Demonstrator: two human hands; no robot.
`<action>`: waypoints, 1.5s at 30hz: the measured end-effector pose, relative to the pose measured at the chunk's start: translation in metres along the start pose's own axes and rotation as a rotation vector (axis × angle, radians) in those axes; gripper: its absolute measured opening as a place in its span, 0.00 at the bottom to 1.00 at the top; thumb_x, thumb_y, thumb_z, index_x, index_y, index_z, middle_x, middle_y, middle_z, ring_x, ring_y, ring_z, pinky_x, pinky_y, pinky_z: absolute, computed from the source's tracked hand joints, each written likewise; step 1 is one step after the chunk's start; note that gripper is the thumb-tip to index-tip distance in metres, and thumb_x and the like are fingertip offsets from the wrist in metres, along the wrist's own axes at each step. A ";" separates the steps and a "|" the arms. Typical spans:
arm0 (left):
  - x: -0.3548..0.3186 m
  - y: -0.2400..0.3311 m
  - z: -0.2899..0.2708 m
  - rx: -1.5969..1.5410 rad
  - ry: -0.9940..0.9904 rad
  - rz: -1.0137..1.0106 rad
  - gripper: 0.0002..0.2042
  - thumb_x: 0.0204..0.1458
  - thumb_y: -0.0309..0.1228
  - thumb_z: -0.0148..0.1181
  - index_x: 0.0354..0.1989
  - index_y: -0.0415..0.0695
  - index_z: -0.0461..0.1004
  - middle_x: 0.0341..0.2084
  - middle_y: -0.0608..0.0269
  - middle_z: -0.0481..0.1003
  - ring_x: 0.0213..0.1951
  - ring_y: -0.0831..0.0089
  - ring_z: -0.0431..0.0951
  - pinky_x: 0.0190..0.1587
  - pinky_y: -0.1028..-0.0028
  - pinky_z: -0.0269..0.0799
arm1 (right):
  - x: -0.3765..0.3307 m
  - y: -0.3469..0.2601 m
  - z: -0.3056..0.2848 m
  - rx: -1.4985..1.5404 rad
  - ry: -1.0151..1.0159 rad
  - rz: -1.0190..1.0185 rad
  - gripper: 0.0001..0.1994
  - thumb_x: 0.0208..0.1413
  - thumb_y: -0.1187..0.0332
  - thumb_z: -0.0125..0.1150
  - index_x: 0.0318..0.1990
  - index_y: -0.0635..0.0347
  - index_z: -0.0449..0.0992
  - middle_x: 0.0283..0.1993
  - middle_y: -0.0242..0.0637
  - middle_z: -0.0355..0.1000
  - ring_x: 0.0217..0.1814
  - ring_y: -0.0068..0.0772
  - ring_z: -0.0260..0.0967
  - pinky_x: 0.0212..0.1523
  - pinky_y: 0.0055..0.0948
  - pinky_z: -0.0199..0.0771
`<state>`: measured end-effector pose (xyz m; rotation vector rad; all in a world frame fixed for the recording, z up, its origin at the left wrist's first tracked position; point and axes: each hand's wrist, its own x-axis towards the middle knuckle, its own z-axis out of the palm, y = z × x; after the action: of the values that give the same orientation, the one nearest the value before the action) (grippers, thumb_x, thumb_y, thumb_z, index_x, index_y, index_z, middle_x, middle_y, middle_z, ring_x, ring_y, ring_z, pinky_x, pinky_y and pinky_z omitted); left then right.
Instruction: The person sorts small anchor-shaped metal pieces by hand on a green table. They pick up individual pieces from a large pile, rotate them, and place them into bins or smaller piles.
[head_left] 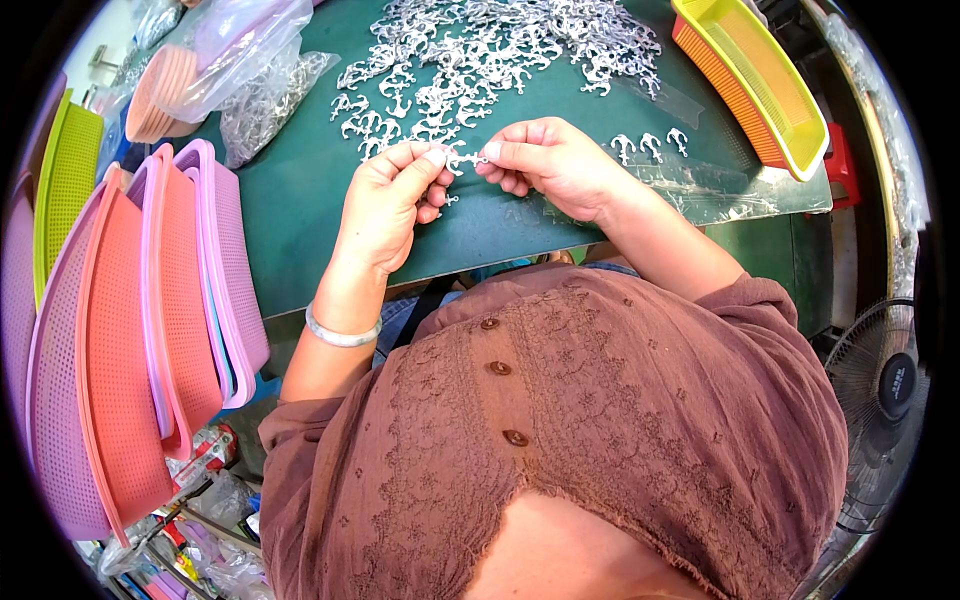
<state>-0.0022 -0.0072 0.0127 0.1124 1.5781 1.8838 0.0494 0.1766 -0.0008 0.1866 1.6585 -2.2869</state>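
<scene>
Over the green table [290, 240], my left hand [388, 205] and my right hand [553, 165] meet, pinching a small silver anchor-shaped metal piece [465, 159] from opposite sides. Its fine details are too small to make out. Another little silver piece [450, 201] shows just below my left fingers. Beyond my hands spreads a large loose heap of similar silver pieces [500, 50]. To the right of my right hand, three more pieces [650, 148] lie in a short row.
Stacked purple and coral perforated baskets [130, 350] crowd the left side. At the far left of the table lies a clear bag of metal pieces [265, 115], near pinkish stacked bowls [160, 95]. A yellow and orange basket [765, 85] sits far right. A fan [880, 400] stands at right.
</scene>
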 end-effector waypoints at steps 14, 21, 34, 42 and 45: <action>0.001 -0.003 -0.008 -0.357 -0.103 0.029 0.11 0.52 0.28 0.46 0.41 0.36 0.70 0.29 0.58 0.72 0.30 0.74 0.73 0.32 0.81 0.71 | 0.003 0.005 0.012 -0.113 0.142 -0.132 0.07 0.47 0.69 0.58 0.30 0.63 0.73 0.24 0.24 0.66 0.24 0.13 0.57 0.26 0.14 0.58; -0.001 -0.008 -0.013 -0.299 -0.037 0.039 0.11 0.52 0.27 0.46 0.41 0.35 0.68 0.29 0.58 0.71 0.27 0.76 0.71 0.28 0.82 0.69 | 0.004 0.001 0.019 -0.191 0.115 -0.112 0.07 0.48 0.68 0.57 0.32 0.63 0.73 0.25 0.25 0.67 0.26 0.13 0.58 0.27 0.14 0.59; -0.003 -0.008 -0.051 -0.689 -0.036 -0.049 0.03 0.48 0.26 0.49 0.29 0.41 0.67 0.24 0.59 0.68 0.26 0.71 0.69 0.23 0.79 0.67 | 0.007 0.018 0.030 -1.284 0.065 -0.661 0.05 0.41 0.69 0.57 0.26 0.59 0.74 0.29 0.36 0.65 0.37 0.39 0.64 0.38 0.33 0.65; -0.007 -0.006 -0.044 -0.546 0.051 -0.034 0.05 0.47 0.24 0.49 0.32 0.38 0.68 0.24 0.59 0.69 0.25 0.70 0.71 0.26 0.78 0.71 | 0.010 0.023 0.027 -1.156 0.087 -0.703 0.03 0.41 0.71 0.56 0.23 0.60 0.72 0.27 0.35 0.65 0.34 0.38 0.64 0.34 0.33 0.66; -0.008 -0.006 -0.043 -0.424 0.052 -0.052 0.07 0.47 0.24 0.49 0.35 0.37 0.68 0.25 0.60 0.70 0.25 0.71 0.70 0.24 0.80 0.69 | 0.007 0.016 0.025 -1.081 0.129 -0.791 0.02 0.42 0.75 0.58 0.26 0.61 0.71 0.28 0.35 0.66 0.31 0.35 0.65 0.30 0.28 0.66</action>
<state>-0.0139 -0.0476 -0.0019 -0.1623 1.1690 2.1482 0.0500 0.1473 -0.0096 -0.6759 3.1367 -1.3724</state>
